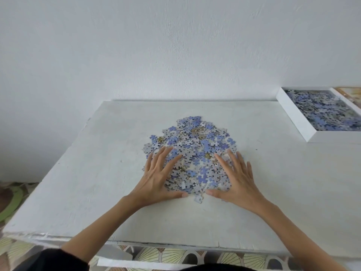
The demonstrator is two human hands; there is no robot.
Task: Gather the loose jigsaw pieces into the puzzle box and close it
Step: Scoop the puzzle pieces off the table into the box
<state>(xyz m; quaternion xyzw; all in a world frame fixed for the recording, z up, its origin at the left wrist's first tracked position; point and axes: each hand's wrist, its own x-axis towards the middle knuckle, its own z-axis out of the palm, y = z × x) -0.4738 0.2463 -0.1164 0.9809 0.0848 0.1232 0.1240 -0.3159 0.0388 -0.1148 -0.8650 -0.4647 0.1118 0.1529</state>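
A heap of loose blue and grey jigsaw pieces [192, 141] lies in the middle of the white table [97, 153]. My left hand [159, 177] rests flat on the heap's near left side, fingers spread. My right hand [235, 178] lies flat on the near right side, fingers spread too. The thumbs point toward each other along the heap's near edge. One stray piece [198, 198] sits between the thumbs, just in front of the heap. The white puzzle box [297, 119] stands open at the far right, with several pieces inside.
A wall runs right behind the table's far edge. A printed sheet or lid [350, 94] shows partly beyond the box at the frame's right edge. Patterned floor covering [166, 255] lies below the table's near edge.
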